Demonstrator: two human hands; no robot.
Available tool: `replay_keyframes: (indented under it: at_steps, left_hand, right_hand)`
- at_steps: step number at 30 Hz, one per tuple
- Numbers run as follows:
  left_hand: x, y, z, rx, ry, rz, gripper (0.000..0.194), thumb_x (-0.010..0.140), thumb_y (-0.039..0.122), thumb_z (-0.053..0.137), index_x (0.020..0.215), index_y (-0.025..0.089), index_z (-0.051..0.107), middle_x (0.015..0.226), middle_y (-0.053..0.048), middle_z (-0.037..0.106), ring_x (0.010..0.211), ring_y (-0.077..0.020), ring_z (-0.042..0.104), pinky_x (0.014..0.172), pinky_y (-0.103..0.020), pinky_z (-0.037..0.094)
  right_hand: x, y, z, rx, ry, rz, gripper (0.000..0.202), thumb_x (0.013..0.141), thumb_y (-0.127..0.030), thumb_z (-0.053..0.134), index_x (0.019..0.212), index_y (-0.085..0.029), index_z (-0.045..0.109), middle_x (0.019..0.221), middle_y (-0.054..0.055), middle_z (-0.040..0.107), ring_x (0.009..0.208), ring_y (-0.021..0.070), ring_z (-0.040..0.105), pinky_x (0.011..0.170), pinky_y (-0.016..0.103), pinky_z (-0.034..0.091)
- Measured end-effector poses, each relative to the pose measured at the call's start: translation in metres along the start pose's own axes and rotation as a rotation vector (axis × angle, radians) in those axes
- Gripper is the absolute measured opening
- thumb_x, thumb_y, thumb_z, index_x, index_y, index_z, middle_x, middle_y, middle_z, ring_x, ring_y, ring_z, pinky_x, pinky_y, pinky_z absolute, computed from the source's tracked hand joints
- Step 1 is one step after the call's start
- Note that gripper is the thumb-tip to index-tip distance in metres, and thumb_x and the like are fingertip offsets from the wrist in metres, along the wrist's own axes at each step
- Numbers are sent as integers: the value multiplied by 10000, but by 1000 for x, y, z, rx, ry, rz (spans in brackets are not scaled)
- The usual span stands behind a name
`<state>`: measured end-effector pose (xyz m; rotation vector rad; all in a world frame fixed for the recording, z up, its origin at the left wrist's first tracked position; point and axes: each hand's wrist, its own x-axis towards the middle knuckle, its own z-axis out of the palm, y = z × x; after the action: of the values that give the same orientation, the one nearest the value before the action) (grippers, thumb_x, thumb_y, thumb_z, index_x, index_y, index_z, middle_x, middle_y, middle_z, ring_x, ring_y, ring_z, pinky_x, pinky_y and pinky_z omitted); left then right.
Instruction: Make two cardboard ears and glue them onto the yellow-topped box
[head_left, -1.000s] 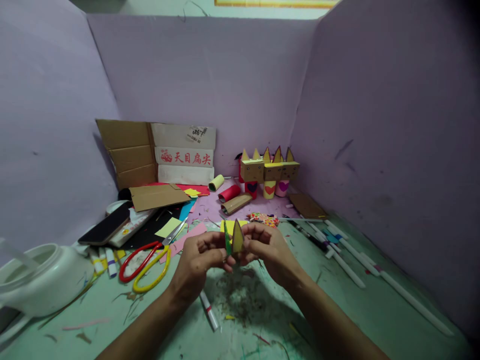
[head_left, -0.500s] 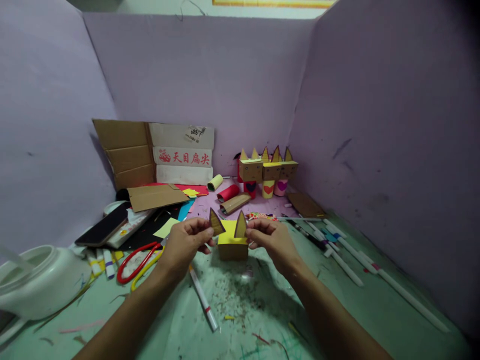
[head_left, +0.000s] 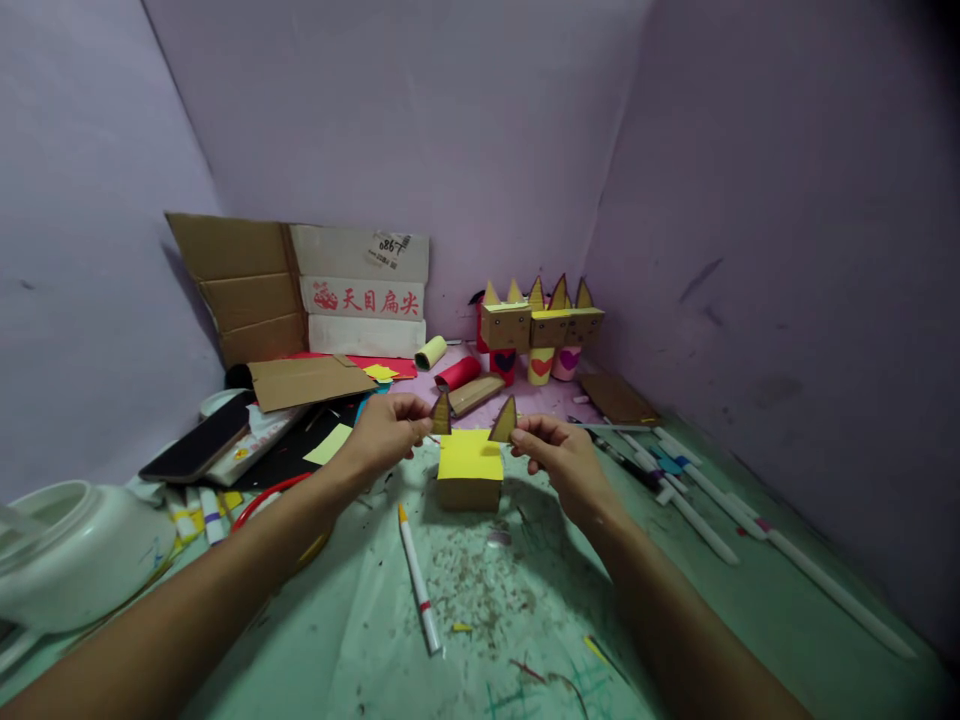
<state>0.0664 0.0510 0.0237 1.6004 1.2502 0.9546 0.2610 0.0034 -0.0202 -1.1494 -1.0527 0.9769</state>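
My left hand (head_left: pixel 391 428) pinches a pointed cardboard ear (head_left: pixel 441 414) with a dark outline. Between the thumb and fingers of my right hand (head_left: pixel 553 450) is a matching cardboard ear (head_left: pixel 503 420), tilted slightly to the right. Both ears are upright at the back corners of a small cardboard box (head_left: pixel 469 494) with a yellow paper top; whether they touch it I cannot tell. In front of the box lies an orange-tipped marker (head_left: pixel 417 580).
Behind stand several finished box-headed figures (head_left: pixel 551 330) with ears, beside paper rolls (head_left: pixel 459 374). On the left are a folded carton (head_left: pixel 360 290), a phone (head_left: pixel 199 437), scissors (head_left: pixel 266 496) and a white pot (head_left: pixel 82 560). White sticks (head_left: pixel 832 590) lie on the right.
Both ears have moved back, toward the far edge of the box top, and the left one now stands more upright. My head view has tilted down a little.
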Motion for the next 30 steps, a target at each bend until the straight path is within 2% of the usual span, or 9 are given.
replay_keyframes:
  at_steps: [7,13,23,30]
  left_hand:
    - [-5,-9,6,-127,15,-11,115,515,229,627,592,148,600,474,41,519,423,-82,443,368,-193,371]
    - [-9,-22,12,-119,38,10,125,531,236,626,618,146,619,516,37,541,418,-73,439,380,-195,380]
    - [-5,-22,15,-119,39,31,120,527,237,624,592,137,613,529,28,560,429,-71,444,411,-189,365]
    - [-6,-24,19,-124,60,25,97,523,216,633,577,137,619,500,34,560,403,-70,442,401,-195,371]
  right_hand:
    - [0,4,3,-91,-13,-39,200,597,-326,670,694,-157,626,593,0,571,538,123,483,428,211,346]
    - [1,6,7,-148,-9,-64,192,601,-329,648,681,-156,631,635,11,579,564,129,477,445,223,324]
    - [1,7,9,-216,-9,-93,165,618,-325,622,657,-165,619,591,-7,541,530,123,445,453,233,333]
    - [3,8,9,-219,-5,-101,133,612,-302,617,641,-172,615,590,0,554,545,136,478,477,244,395]
